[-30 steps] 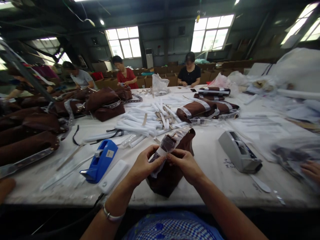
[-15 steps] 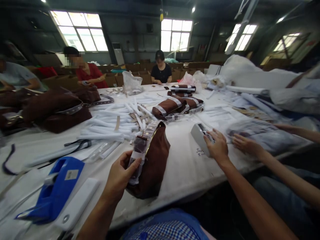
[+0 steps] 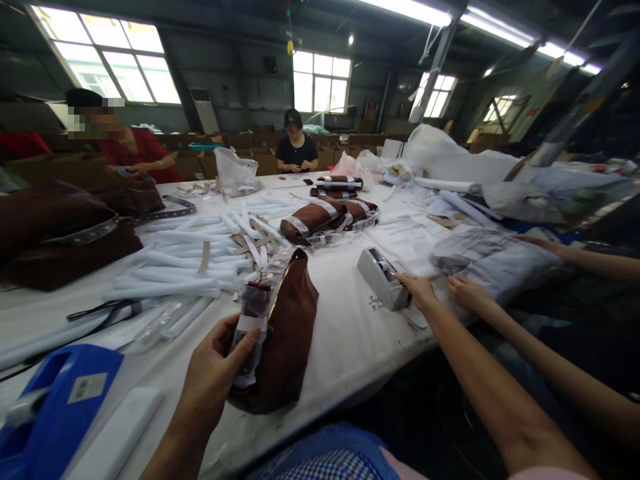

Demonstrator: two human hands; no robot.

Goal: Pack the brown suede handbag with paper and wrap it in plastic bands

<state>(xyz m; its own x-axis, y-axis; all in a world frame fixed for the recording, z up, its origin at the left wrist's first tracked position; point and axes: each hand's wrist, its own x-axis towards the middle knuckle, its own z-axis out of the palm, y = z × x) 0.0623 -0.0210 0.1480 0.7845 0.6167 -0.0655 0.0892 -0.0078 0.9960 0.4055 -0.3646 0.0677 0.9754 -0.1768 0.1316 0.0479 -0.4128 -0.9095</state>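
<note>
My left hand [image 3: 215, 373] is closed on the plastic-wrapped strap of a brown leather bag [image 3: 287, 340], thumb across a white band. The bag stands on the table in front of me, a strip of clear film with studs along its upper edge. To the right sits a grey tape dispenser [image 3: 383, 283] with a roll in it. At its right end, the fingers of my right hand [image 3: 420, 290] are pinched together on the tape; the strip itself hardly shows. A white tag-like piece lies under that hand.
A co-worker's hands [image 3: 473, 297] rest by a plastic-wrapped bundle [image 3: 493, 260] at right. White foam tubes [image 3: 175, 267] and more brown bags [image 3: 325, 217] cover the table beyond. A blue tape dispenser [image 3: 60, 407] stands at near left. Two people sit across the table.
My view has swung to the right. My right hand has slid from the top of the grey dispenser to its right end. My left hand keeps hold of the bag's strap.
</note>
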